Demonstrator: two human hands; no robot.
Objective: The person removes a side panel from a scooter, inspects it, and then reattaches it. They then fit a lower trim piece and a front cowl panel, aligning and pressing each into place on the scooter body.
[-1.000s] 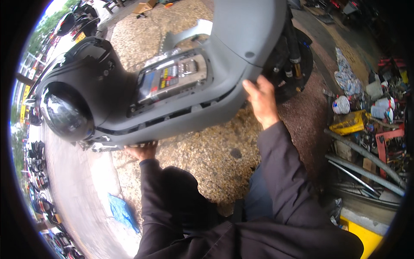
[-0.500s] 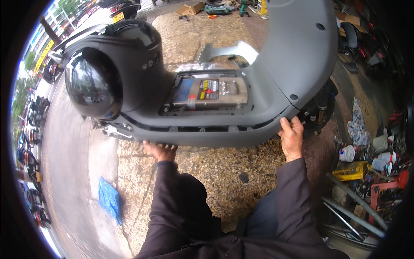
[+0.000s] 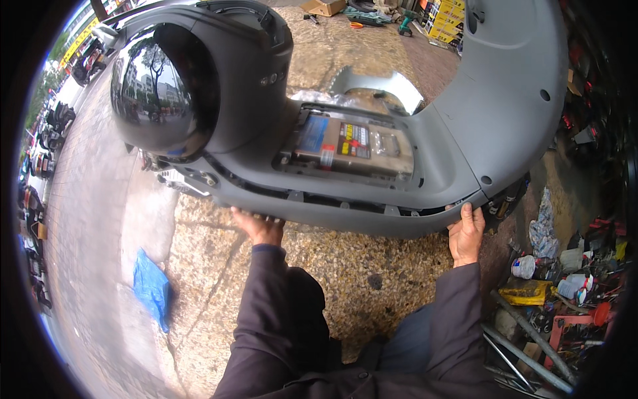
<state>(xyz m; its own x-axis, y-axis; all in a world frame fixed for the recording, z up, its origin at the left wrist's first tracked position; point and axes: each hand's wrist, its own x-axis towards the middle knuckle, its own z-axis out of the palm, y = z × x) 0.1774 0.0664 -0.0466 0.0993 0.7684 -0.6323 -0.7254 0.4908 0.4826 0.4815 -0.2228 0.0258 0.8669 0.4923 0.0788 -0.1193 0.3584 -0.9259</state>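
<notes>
A long grey plastic side panel (image 3: 359, 225) runs along the near lower edge of a grey scooter (image 3: 452, 136). A dark gap with several small tabs shows between the panel and the footboard. My left hand (image 3: 260, 228) is closed on the panel's lower edge near its left end, its fingers partly hidden beneath. At the right end, my right hand (image 3: 466, 234) grips the panel, thumb and fingers close to the seam with the scooter body. Inside the open footboard compartment lies a metal-cased battery (image 3: 355, 143) with coloured labels.
Beyond the scooter, a pale curved panel (image 3: 389, 88) lies on the pebbled ground near a green drill (image 3: 405, 26). A blue plastic sheet (image 3: 151, 289) lies at left. Metal tubes (image 3: 531, 342), a yellow bag (image 3: 525, 292) and loose parts crowd the right side.
The scooter and both hands now appear shifted to the right in the view, and the scooter looks more tilted and closer. Both hands keep their hold on the side panel.
</notes>
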